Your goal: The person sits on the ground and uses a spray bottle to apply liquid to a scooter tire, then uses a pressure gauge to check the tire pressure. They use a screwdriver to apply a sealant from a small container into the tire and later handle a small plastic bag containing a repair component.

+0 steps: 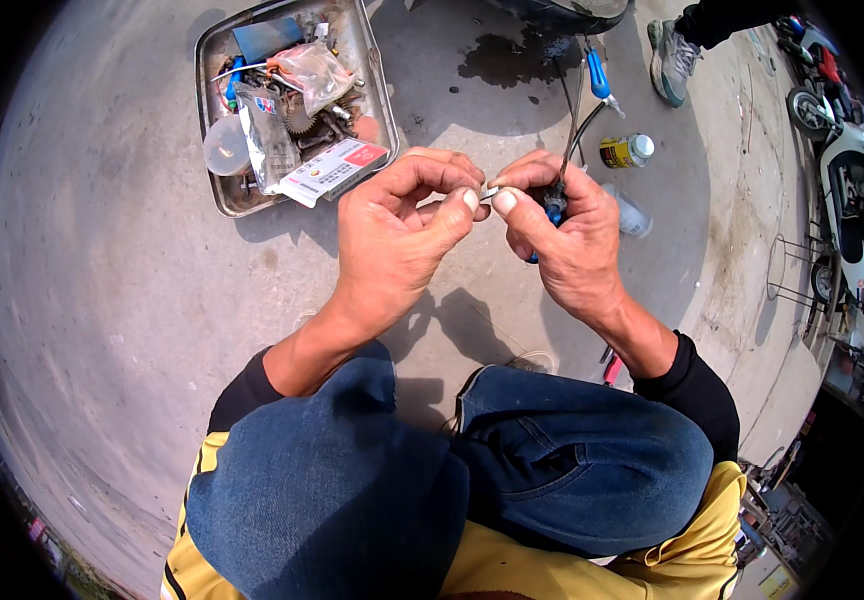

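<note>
My left hand (pixel 392 235) and my right hand (pixel 577 240) meet in front of my knees. Thumb and fingers of each are pinched at a small, thin, whitish metal piece (pixel 490 194), whose exact kind is too small to tell. Against the fingers of my right hand lies a dark part with blue on it (pixel 555 203), mostly hidden by the hand. Dark cables (pixel 576 120) run from behind the right hand up toward a blue-handled tool or connector (pixel 599 78) farther away.
A metal tray (pixel 388 95) at the far left holds a white-and-red box (pixel 332 172), plastic bags and metal parts. Past my right hand stand a yellow bottle with a white cap (pixel 624 151) and a clear container (pixel 632 212). A person's shoe (pixel 674 62) and parked scooters (pixel 845 190) are at right.
</note>
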The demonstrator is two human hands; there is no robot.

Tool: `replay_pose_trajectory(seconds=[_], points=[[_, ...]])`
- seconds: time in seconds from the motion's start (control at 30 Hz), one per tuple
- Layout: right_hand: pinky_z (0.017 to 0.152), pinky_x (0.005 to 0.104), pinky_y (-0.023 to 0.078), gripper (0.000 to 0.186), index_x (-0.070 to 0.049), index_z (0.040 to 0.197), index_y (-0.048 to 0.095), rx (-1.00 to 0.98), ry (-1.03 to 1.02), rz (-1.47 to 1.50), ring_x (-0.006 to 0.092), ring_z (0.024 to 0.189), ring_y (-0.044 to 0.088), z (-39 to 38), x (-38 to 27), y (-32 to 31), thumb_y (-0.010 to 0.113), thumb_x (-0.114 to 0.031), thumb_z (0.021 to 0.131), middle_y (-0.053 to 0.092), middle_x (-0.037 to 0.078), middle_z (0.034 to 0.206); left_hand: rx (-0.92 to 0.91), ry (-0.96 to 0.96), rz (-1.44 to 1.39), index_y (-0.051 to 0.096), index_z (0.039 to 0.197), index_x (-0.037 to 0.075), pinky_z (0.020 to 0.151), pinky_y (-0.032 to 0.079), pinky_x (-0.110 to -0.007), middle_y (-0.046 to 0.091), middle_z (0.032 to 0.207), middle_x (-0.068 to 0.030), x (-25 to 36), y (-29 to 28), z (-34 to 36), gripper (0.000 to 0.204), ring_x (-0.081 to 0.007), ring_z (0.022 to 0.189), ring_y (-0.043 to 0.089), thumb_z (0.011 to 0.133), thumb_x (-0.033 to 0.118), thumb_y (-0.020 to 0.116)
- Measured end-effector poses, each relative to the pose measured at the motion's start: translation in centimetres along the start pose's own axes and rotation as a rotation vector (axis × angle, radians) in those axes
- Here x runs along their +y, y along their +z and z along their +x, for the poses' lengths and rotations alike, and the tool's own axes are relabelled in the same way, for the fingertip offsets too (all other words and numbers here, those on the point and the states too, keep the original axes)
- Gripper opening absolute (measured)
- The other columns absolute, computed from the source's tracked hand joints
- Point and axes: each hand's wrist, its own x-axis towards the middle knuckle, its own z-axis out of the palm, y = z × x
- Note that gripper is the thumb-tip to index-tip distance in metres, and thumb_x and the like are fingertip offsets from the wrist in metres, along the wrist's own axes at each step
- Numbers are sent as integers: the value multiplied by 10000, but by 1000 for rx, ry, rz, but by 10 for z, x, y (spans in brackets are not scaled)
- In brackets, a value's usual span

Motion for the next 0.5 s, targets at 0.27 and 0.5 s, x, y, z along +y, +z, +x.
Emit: replay_pose_trajectory(seconds=[0.27, 0.5], points=[[585, 206, 418, 94, -28, 1057, 723, 4, 117, 62, 14, 683, 530, -3, 0, -4, 746, -107, 1012, 660, -40, 859, -30, 140, 315, 717, 1100, -41, 898, 621, -280, 714, 1106, -82, 2, 1, 1, 170, -136, 990, 721, 935, -43, 760], [721, 230, 492, 106, 0, 1026, 732, 7, 14, -122, 45, 813, 581, -3, -2, -4, 767, -86, 976, 685, -22, 904, -77, 159, 402, 693, 1044, -25, 841, 600, -286, 722, 1032, -68, 3, -3, 2, 146, -125, 905, 704, 917, -28, 766]])
